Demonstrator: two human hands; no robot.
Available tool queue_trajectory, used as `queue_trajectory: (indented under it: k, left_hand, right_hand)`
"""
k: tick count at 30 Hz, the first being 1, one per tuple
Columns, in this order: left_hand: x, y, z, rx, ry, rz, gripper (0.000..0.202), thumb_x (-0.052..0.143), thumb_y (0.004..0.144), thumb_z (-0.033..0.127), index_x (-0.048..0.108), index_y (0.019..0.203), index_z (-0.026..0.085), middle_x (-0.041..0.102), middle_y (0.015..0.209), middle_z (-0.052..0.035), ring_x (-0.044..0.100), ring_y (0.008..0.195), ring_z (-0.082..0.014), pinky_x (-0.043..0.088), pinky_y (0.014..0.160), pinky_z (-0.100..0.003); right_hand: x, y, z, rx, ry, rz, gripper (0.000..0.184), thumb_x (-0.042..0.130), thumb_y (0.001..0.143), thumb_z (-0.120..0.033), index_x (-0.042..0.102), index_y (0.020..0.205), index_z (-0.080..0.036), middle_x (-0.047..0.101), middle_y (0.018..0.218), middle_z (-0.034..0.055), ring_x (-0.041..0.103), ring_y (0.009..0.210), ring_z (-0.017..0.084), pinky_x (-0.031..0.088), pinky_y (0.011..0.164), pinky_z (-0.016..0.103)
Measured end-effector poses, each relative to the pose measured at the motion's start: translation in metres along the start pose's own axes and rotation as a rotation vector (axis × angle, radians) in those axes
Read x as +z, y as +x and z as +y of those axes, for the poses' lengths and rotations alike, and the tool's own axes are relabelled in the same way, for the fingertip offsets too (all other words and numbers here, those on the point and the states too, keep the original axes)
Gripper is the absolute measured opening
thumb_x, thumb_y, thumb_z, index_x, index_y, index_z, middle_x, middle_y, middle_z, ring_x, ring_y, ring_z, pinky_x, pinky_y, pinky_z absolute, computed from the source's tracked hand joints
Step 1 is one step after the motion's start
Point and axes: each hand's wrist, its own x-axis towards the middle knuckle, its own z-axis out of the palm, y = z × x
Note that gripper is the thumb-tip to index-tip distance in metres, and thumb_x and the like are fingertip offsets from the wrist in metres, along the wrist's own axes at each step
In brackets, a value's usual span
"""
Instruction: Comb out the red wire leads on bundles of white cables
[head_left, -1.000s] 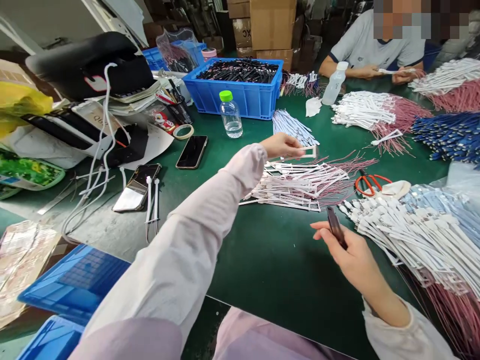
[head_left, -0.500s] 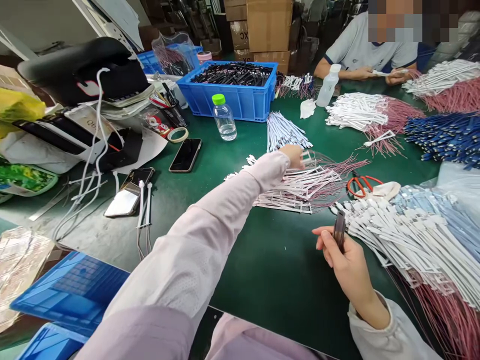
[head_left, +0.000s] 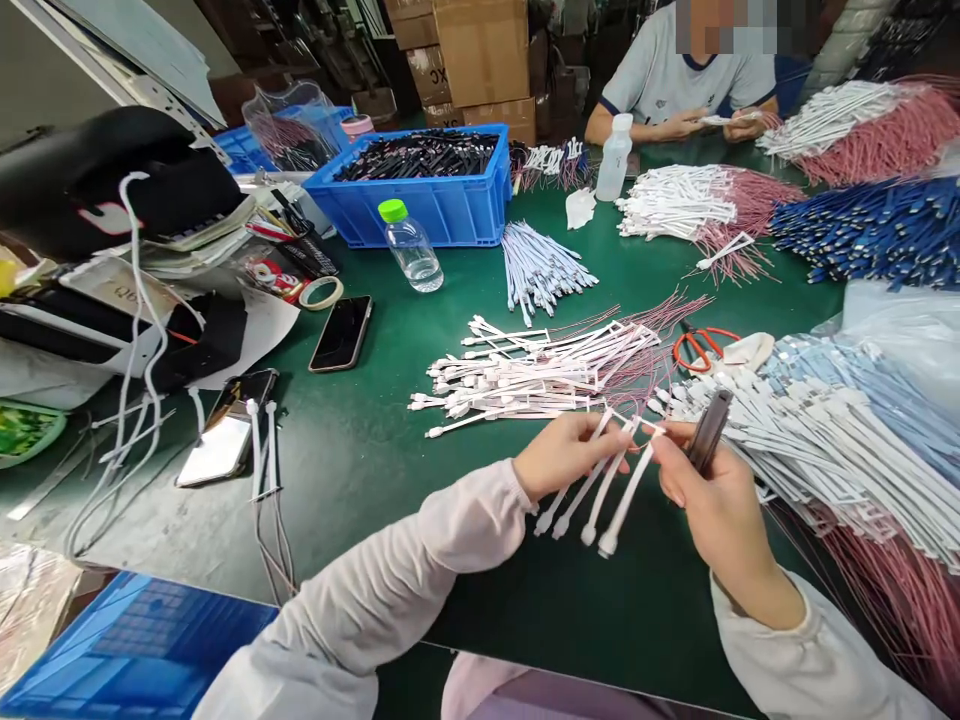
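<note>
My left hand (head_left: 566, 455) is closed on several white cable pieces (head_left: 600, 490) that hang down from its fingers over the green table (head_left: 375, 440). My right hand (head_left: 712, 495) is right beside them, its fingers touching their upper ends while it grips a dark flat tool (head_left: 709, 430). Just beyond both hands lies a pile of white-tipped cables with red wires (head_left: 540, 375). A larger heap of the same cables (head_left: 832, 450) spreads to the right of my right hand.
A blue crate of black parts (head_left: 420, 190), a green-capped bottle (head_left: 409, 245), two phones (head_left: 341, 332) (head_left: 229, 430), tape and clutter sit at left. Orange scissors (head_left: 701, 345) lie beyond the pile. Another person (head_left: 675, 80) works at the far side among more cable heaps.
My left hand has come back from the far pile toward me with several white cables in it. My right hand has met it, and the view has tilted downward.
</note>
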Motion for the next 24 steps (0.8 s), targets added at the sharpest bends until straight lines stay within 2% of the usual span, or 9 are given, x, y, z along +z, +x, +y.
queue_trajectory:
  k: [3, 6, 9, 12, 14, 20, 24]
  left_hand:
    - [0.007, -0.002, -0.018, 0.047, 0.085, 0.071, 0.041, 0.049, 0.084, 0.05, 0.067, 0.078, 0.014, 0.056, 0.065, -0.0002, 0.046, 0.061, -0.0102, 0.036, 0.058, -0.022]
    - [0.001, -0.004, -0.012, 0.085, 0.113, 0.199, 0.036, 0.05, 0.085, 0.045, 0.069, 0.08, 0.015, 0.057, 0.071, -0.0005, 0.05, 0.071, -0.0123, 0.039, 0.069, -0.023]
    - [-0.006, -0.005, -0.008, 0.061, -0.042, 0.301, 0.027, 0.058, 0.081, 0.04, 0.067, 0.091, 0.016, 0.061, 0.077, -0.001, 0.053, 0.074, -0.012, 0.04, 0.069, -0.023]
    - [-0.008, -0.004, -0.012, -0.046, -0.244, 0.325, 0.039, 0.07, 0.071, 0.038, 0.056, 0.101, 0.017, 0.06, 0.069, 0.0014, 0.05, 0.061, -0.0087, 0.034, 0.053, -0.019]
    - [-0.007, -0.003, -0.017, -0.08, -0.326, 0.34, 0.043, 0.075, 0.065, 0.037, 0.049, 0.095, 0.018, 0.058, 0.064, 0.0031, 0.051, 0.058, -0.0081, 0.031, 0.048, -0.018]
    - [-0.004, -0.001, -0.022, -0.027, -0.375, 0.297, 0.037, 0.075, 0.065, 0.038, 0.048, 0.077, 0.015, 0.053, 0.072, 0.0024, 0.056, 0.061, -0.0067, 0.038, 0.049, -0.016]
    - [-0.003, -0.003, -0.019, -0.021, -0.377, 0.282, 0.035, 0.075, 0.065, 0.035, 0.052, 0.082, 0.014, 0.056, 0.072, 0.0021, 0.056, 0.06, -0.0068, 0.04, 0.049, -0.017]
  right_hand:
    - [0.001, 0.002, 0.003, 0.039, 0.053, -0.004, 0.023, 0.065, 0.083, -0.043, 0.063, 0.086, -0.021, 0.034, 0.05, -0.0066, 0.033, 0.045, 0.009, 0.028, 0.043, 0.024]
    - [0.002, 0.003, 0.004, 0.063, 0.083, -0.024, 0.023, 0.066, 0.082, -0.042, 0.062, 0.087, -0.02, 0.035, 0.05, -0.0067, 0.032, 0.044, 0.009, 0.028, 0.042, 0.024]
    - [0.002, 0.002, 0.003, 0.087, 0.115, -0.037, 0.023, 0.068, 0.081, -0.041, 0.061, 0.087, -0.02, 0.034, 0.051, -0.007, 0.032, 0.044, 0.009, 0.027, 0.041, 0.024]
    - [0.003, 0.002, 0.003, 0.107, 0.143, -0.052, 0.023, 0.069, 0.08, -0.041, 0.061, 0.088, -0.021, 0.034, 0.052, -0.0071, 0.031, 0.044, 0.009, 0.026, 0.041, 0.023]
    - [0.003, 0.002, 0.004, 0.106, 0.142, -0.05, 0.023, 0.069, 0.081, -0.04, 0.061, 0.089, -0.021, 0.036, 0.053, -0.0068, 0.032, 0.044, 0.009, 0.026, 0.042, 0.024]
    - [0.003, 0.002, -0.001, 0.146, 0.239, -0.045, 0.022, 0.069, 0.079, -0.038, 0.056, 0.079, -0.021, 0.04, 0.054, -0.0058, 0.033, 0.044, 0.009, 0.027, 0.042, 0.024]
    - [0.004, 0.002, -0.006, 0.186, 0.252, -0.07, 0.027, 0.065, 0.081, -0.04, 0.054, 0.069, -0.02, 0.052, 0.07, 0.0001, 0.035, 0.045, 0.008, 0.025, 0.04, 0.025]
